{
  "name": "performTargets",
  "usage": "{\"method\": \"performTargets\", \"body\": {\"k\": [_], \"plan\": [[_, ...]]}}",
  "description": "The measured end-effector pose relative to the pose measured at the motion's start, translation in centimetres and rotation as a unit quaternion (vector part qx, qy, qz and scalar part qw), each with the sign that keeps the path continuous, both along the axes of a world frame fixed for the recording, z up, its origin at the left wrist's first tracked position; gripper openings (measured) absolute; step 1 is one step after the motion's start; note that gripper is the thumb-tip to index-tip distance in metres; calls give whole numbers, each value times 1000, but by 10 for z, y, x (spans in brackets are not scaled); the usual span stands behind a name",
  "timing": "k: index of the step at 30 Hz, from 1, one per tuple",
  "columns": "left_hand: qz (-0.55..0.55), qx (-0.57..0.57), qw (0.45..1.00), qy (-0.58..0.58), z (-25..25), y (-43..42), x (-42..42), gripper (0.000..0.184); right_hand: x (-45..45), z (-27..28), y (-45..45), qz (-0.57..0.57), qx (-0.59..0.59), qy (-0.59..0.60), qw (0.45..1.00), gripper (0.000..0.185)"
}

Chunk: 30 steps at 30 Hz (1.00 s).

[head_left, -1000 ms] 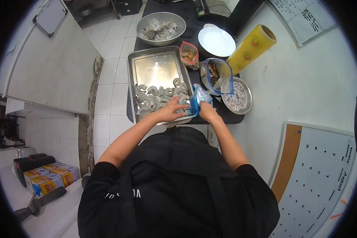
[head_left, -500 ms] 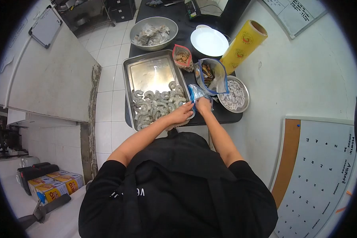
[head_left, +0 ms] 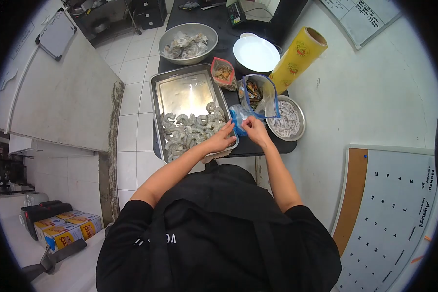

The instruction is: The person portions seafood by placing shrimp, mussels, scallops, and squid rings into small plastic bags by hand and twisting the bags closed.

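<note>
A clear plastic bag with blue colouring [head_left: 239,116] lies between the tray and the steel bowl. My right hand [head_left: 256,130] pinches this bag at its near edge. My left hand [head_left: 221,140] lies over the tray's right rim, its fingers stretched toward the bag's left edge and the thumb apart from them. Under and left of it, the metal tray [head_left: 180,90] carries many grey peeled shrimp [head_left: 187,130] in its near half. Just beyond the bag stands an open blue-rimmed zip bag [head_left: 270,100] with dark mussels inside.
A red-rimmed bag [head_left: 223,74] of shellfish leans by the tray. At the back are a metal bowl [head_left: 210,46] and white dish [head_left: 256,52]. A yellow wrap roll [head_left: 297,58] stands near the wall, beside a steel bowl of pale squid-like strips [head_left: 287,119].
My right hand has drawn up and turned at the bag's near edge. The blue bag lies flatter and shows more. My left hand has shifted only slightly.
</note>
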State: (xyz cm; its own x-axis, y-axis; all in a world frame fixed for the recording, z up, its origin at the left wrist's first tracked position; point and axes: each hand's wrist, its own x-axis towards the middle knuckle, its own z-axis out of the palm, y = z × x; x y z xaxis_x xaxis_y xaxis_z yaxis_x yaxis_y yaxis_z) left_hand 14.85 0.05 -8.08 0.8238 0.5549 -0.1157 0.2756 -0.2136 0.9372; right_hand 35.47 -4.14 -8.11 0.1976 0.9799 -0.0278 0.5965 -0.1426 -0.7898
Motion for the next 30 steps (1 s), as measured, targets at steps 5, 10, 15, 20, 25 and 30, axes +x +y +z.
{"method": "performTargets", "body": {"k": [5, 10, 15, 20, 25, 30], "plan": [[10, -40, 999, 32, 7, 3, -6, 58, -2, 68, -16, -77, 7, 377, 923, 4], [58, -107, 993, 3, 22, 16, -18, 59, 6, 92, -19, -62, 54, 555, 828, 9], [157, -181, 961, -141, 40, 31, -30, 51, -13, 114, -14, -35, 59, 578, 813, 13], [157, -222, 948, -167, 96, 19, -42, 44, -23, 106, -3, -4, 39, 578, 815, 13], [100, -242, 953, -151, 104, 22, -54, 35, -41, 117, 8, 13, -5, 536, 844, 14], [210, -327, 896, -215, 99, 37, -76, 18, -68, 131, 12, 19, 17, 288, 957, 23]]}}
